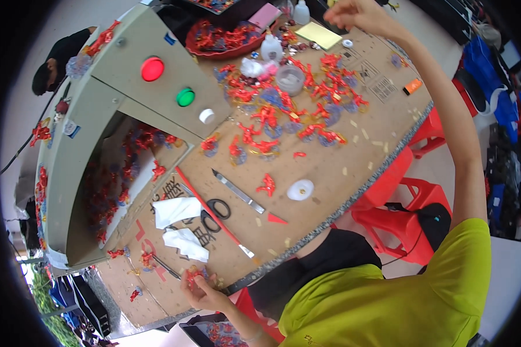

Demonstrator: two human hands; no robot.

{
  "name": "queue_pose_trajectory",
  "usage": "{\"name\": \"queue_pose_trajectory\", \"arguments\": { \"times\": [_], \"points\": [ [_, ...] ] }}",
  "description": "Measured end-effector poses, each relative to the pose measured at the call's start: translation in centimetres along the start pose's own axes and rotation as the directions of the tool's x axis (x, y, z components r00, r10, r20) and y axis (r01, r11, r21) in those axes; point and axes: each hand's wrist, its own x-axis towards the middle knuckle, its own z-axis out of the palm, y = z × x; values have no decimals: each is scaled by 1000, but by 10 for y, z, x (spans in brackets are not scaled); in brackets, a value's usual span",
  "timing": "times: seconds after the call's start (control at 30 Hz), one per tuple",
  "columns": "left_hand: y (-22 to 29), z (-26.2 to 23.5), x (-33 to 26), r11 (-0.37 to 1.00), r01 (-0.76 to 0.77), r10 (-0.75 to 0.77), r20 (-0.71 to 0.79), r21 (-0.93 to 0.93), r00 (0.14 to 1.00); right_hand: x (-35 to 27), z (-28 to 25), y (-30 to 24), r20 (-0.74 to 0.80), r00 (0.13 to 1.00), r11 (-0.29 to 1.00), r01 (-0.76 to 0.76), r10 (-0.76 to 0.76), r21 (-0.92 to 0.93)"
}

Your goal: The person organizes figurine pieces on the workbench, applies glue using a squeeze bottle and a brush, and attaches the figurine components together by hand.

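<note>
My left hand (201, 289) is at the near edge of the cardboard-covered table (330, 168), fingers pinched on a small red and blue plastic piece (192, 276). My right arm stretches far across the table, and my right hand (350, 13) hovers with curled fingers beyond a yellow pad (318, 34). Whether it holds anything is hidden. Many red plastic pieces on bluish discs (289, 110) are spread over the middle of the table.
A grey machine housing (98, 115) with a red button (152, 69) and a green button (185, 96) stands at left. A craft knife (237, 189), scissors (214, 209), white cloths (176, 211), a white lid (300, 189), bottles (271, 49) and a red bowl (223, 40) lie about. Red stools (411, 214) stand at right; another person (58, 63) is far left.
</note>
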Motion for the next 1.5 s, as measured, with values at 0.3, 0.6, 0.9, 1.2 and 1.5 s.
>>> {"name": "queue_pose_trajectory", "arguments": {
  "times": [0.3,0.6,0.9,1.2,1.5],
  "points": [
    [0,7,-5,998,-57,58,25,-33,998,-137,47,-49,192,961,936,243,-198,-254],
    [0,5,-6,995,-61,65,44,-74,997,-124,83,-38,268,925,896,342,-269,-282],
    [1,6,-5,994,-74,77,41,-74,996,-169,75,-79,86,949,772,298,-304,-561],
    [-3,2,-5,994,-62,66,48,-88,997,-191,90,-113,202,975,961,-36,94,-272],
    [-1,3,-5,995,-50,55,59,-88,997,-172,139,-105,-122,988,861,19,-94,-508]
  ]
}}
